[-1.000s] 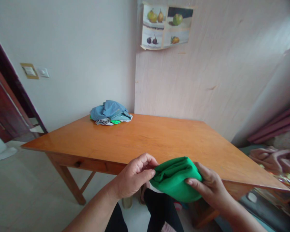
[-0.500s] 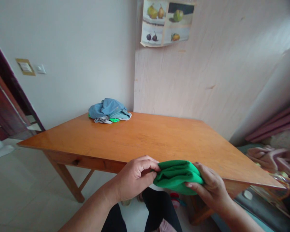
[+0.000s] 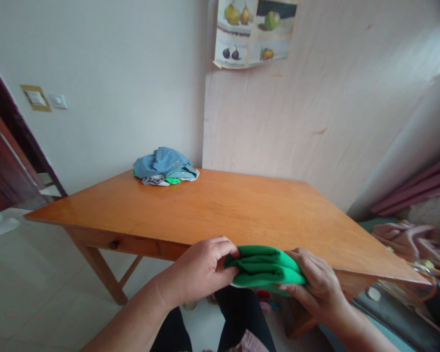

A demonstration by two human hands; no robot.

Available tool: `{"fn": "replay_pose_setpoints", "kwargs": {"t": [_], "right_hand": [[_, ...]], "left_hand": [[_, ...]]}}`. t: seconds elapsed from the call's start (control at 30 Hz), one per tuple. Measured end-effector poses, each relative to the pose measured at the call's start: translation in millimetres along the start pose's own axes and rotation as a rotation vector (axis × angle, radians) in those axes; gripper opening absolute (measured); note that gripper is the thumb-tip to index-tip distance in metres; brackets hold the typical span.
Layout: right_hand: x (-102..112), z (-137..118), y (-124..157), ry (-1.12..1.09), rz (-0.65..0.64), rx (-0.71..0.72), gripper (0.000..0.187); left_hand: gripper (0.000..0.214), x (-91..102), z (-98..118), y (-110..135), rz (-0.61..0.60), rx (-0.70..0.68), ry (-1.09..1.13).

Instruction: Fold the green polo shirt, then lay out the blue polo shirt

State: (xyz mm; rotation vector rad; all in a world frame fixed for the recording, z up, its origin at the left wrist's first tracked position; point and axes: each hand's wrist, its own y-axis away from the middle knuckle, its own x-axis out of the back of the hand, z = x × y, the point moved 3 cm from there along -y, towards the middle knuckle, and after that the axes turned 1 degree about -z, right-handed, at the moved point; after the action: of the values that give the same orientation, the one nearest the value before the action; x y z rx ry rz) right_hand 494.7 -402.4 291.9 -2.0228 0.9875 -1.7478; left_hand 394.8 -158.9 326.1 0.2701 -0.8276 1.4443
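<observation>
- The orange-brown wooden bench (image 3: 242, 205) fills the middle of the view, its far side close to a white wall and a pale wood-grain panel.
- A pile of pink and cream fabric (image 3: 410, 239) lies low at the right, beyond the bench's right corner.
- A poster of painted pears, figs and other fruit (image 3: 254, 32) hangs on the panel, its lower edge curling away.
- A crumpled heap of blue, grey and bright green clothes (image 3: 165, 166) rests on the far left corner of the bench, well apart from the hands.
- The folded green cloth bundle (image 3: 262, 266) sits at the near edge of the bench, held between both hands.
- The left hand (image 3: 200, 271) curls around the cloth's left end, fingers on top and thumb beneath, pinching the folds.
- The right hand (image 3: 317, 286) grips the cloth's right end, fingers wrapped over the top, thumb pressed along the lower edge.
- A beige switch plate (image 3: 34, 98) and a white switch (image 3: 59, 101) sit on the wall at left.
</observation>
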Motion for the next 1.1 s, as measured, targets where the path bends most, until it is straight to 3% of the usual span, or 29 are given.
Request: {"fn": "replay_pose_setpoints", "kwargs": {"t": [0.13, 0.27, 0.43, 0.63, 0.87, 1.1], "right_hand": [[-0.6, -3.6, -0.9, 0.027, 0.006, 0.058, 0.040], [-1.5, -5.5, -1.6, 0.018, -0.015, 0.086, 0.040], [-2.4, -9.4, -2.7, 0.053, -0.044, 0.119, 0.044], [-4.7, -13.9, -5.5, 0.100, -0.081, 0.156, 0.042], [-2.8, -5.0, -4.4, 0.051, -0.068, 0.049, 0.040], [-4.4, 0.8, -6.3, 0.011, -0.082, 0.000, 0.030]], "left_hand": [[0.020, -1.5, 0.5, 1.3, -0.081, 0.106, -0.051], [0.040, -6.1, -3.9, 3.2, -0.059, 0.187, 0.029], [0.021, -16.0, -12.5, 1.9, -0.146, 0.167, 0.082], [0.021, -20.8, -25.0, 2.4, -0.046, 0.175, 0.094], [0.027, -18.8, -37.5, 9.8, -0.221, 0.234, 0.472], [0.015, -18.8, -45.8, 8.2, -0.140, 0.235, 0.442]]}}
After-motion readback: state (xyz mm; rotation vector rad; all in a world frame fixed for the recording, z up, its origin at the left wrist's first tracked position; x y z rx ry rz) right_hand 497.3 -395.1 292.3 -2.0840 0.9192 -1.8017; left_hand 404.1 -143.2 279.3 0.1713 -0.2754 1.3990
